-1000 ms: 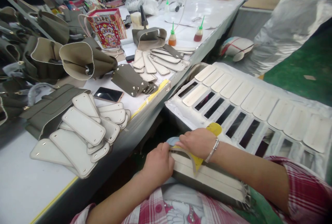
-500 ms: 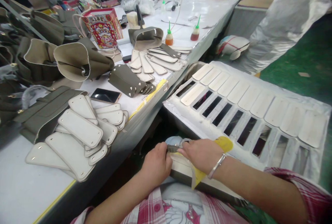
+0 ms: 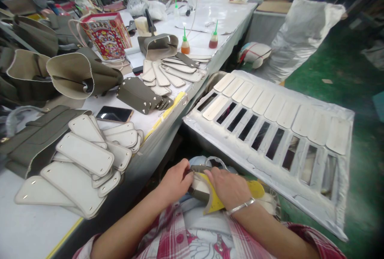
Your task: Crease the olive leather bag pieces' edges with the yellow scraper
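My left hand (image 3: 175, 181) and my right hand (image 3: 228, 187) meet over my lap, both closed on an olive and cream leather piece (image 3: 200, 189). The left pinches its near end. The right presses a yellow sheet (image 3: 216, 201) against the piece; part of that sheet pokes out past my wrist. A silver bracelet (image 3: 240, 207) circles the right wrist. Much of the piece is hidden under my hands.
A stack of cream oblong panels (image 3: 84, 157) lies on the white table (image 3: 27, 227) at left, with a phone (image 3: 114, 113), olive bag parts (image 3: 75, 75) and glue bottles (image 3: 185, 45) beyond. A white slotted board (image 3: 270, 131) holding more panels leans at right. Green floor lies further right.
The leather piece has been pulled in and down toward my lap, and both hands came closer together on its end. The view swung a little to the right.
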Action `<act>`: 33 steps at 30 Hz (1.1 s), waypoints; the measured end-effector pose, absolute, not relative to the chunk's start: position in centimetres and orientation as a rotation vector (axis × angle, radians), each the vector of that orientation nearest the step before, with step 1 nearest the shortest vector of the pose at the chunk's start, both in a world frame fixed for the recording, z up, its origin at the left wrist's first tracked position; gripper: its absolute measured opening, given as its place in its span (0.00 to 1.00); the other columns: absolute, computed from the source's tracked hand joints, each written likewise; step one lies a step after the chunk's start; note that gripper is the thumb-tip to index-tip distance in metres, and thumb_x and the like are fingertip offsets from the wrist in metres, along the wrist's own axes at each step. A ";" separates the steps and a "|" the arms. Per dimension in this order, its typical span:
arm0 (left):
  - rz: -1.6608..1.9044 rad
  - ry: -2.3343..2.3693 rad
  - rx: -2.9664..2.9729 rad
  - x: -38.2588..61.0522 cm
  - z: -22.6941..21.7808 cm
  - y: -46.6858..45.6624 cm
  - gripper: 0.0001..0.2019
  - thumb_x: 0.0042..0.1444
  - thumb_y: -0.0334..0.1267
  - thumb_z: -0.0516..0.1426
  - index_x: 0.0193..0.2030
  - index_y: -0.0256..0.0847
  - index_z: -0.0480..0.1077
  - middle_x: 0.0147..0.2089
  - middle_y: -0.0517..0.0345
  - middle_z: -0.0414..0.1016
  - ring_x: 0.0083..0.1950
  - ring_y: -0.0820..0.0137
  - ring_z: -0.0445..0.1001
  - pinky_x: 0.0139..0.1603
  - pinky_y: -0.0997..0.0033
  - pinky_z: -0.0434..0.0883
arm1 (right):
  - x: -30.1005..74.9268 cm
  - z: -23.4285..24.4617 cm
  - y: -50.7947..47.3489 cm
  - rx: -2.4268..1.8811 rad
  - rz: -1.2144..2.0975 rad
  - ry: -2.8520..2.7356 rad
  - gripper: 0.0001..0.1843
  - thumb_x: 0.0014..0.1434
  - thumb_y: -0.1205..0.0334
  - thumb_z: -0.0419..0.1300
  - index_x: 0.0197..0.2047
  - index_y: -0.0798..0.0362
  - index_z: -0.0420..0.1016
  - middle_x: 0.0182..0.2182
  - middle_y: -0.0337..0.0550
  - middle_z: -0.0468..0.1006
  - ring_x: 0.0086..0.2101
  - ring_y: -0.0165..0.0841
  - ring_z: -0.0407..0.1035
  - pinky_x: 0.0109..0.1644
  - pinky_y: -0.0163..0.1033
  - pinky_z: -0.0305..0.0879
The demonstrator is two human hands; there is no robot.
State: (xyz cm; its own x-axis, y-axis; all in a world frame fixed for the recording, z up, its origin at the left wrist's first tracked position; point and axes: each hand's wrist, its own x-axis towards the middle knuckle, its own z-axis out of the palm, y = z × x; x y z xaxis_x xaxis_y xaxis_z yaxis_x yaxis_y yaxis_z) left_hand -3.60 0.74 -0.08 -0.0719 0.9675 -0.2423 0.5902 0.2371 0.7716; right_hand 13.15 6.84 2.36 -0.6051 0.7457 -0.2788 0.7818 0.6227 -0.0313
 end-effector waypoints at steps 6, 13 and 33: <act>0.738 1.325 0.966 -5.2 -2.3 2.5 0.15 0.54 0.50 0.50 0.27 0.40 0.57 0.22 0.67 0.59 0.24 0.76 0.61 0.27 0.76 0.63 | 13.1 2.2 6.6 1.284 -0.232 2.577 0.21 0.66 0.55 0.37 0.34 0.53 0.67 0.26 0.44 0.76 0.27 0.38 0.73 0.26 0.38 0.65; 0.719 1.145 0.838 -5.9 -3.5 3.1 0.18 0.49 0.51 0.56 0.26 0.38 0.59 0.19 0.68 0.59 0.21 0.79 0.61 0.25 0.79 0.59 | 13.1 2.8 5.6 1.280 -0.242 2.525 0.20 0.63 0.49 0.43 0.36 0.54 0.67 0.29 0.48 0.75 0.28 0.39 0.73 0.26 0.38 0.65; 0.669 1.076 0.768 -6.3 -3.8 3.6 0.17 0.48 0.49 0.58 0.26 0.38 0.58 0.19 0.68 0.60 0.20 0.80 0.60 0.23 0.80 0.60 | 12.6 2.6 5.8 1.303 -0.398 2.424 0.24 0.63 0.47 0.42 0.34 0.55 0.70 0.26 0.49 0.77 0.29 0.40 0.73 0.29 0.38 0.64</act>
